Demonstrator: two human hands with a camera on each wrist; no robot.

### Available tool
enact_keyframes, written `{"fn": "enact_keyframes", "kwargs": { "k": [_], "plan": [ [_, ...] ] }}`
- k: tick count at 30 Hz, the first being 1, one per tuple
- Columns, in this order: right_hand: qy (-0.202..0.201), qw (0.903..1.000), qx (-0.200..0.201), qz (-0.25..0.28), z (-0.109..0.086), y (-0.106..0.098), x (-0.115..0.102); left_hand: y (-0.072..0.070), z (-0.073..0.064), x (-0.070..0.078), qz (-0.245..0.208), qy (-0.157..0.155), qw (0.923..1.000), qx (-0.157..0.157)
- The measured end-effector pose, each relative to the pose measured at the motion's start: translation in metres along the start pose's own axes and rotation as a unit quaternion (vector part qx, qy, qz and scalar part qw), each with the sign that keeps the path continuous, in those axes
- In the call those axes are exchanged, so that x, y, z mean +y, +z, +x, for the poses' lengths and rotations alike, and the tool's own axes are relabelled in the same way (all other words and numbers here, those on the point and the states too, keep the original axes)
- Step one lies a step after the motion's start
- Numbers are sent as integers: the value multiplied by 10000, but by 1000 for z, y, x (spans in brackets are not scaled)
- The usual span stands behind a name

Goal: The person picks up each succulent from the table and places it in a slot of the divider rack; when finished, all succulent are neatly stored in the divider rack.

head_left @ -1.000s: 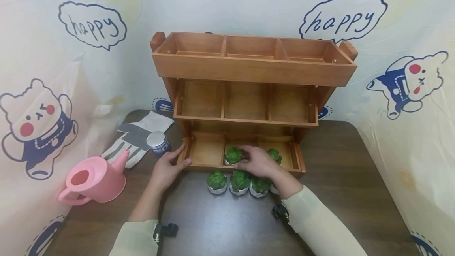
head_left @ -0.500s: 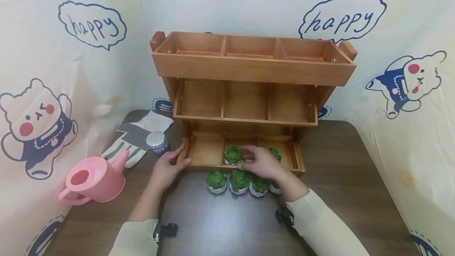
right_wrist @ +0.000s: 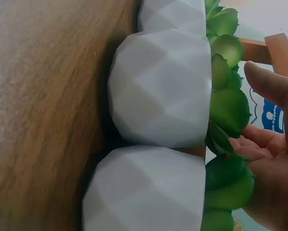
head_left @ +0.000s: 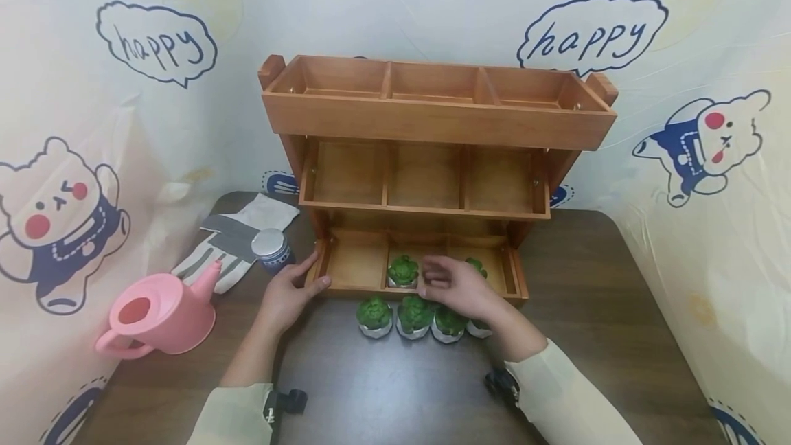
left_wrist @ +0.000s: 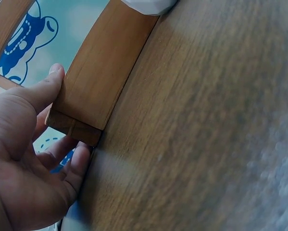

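Observation:
A three-tier wooden plant stand [head_left: 439, 122] with divided trays stands on the table. My left hand [head_left: 287, 297] grips the left end of its lowest tray, thumb over the front board [left_wrist: 103, 62] in the left wrist view. One potted succulent [head_left: 403, 271] sits in that tray's middle compartment. Just right of it is my right hand [head_left: 460, 287], apart from the plant, with loosely bent fingers and nothing between them. A second succulent [head_left: 476, 265], partly hidden behind this hand, is in the right compartment. Several more in white faceted pots [right_wrist: 160, 86] line up before the tray.
A pink watering can [head_left: 163, 311] stands at the left. Beside it lie grey-and-white gloves [head_left: 237, 235], with a blue-and-white lidded can [head_left: 272, 249] near my left hand. A printed cloth [head_left: 395, 5] surrounds the dark wooden table [head_left: 593, 307].
My right hand has let go of the succulent in the middle compartment and drawn back slightly to the right. The left hand keeps its hold on the tray.

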State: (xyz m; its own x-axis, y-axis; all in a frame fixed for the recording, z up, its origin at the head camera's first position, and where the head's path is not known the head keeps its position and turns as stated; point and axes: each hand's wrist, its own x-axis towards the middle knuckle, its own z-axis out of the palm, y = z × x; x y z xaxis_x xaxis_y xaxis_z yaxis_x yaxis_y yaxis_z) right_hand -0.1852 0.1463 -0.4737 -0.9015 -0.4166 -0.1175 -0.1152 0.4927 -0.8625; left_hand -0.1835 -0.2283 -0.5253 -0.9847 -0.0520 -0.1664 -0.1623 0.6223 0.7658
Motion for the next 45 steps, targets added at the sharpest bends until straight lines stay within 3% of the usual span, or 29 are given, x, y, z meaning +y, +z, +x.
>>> {"fn": "enact_keyframes", "kwargs": {
  "k": [16, 21, 28, 35, 45],
  "plan": [
    [-354, 9963, 173, 770, -29, -8, 3, 0, -1, 0, 76, 37, 10000, 16],
    [-258, 9946, 300, 959, -41, -7, 4, 0, 0, 1, 147, 91, 9998, 5],
    [-378, 9954, 503, 728, -54, -8, 7, 0, 0, -1, 191, 98, 9998, 58],
    [-614, 9930, 993, 187, -68, -11, 16, 2, 2, -3, 173, 142, 9997, 128],
    [-882, 9865, 1346, 300, -85, -13, 26, 3, 0, -3, 188, 117, 9996, 189]
  ]
}}
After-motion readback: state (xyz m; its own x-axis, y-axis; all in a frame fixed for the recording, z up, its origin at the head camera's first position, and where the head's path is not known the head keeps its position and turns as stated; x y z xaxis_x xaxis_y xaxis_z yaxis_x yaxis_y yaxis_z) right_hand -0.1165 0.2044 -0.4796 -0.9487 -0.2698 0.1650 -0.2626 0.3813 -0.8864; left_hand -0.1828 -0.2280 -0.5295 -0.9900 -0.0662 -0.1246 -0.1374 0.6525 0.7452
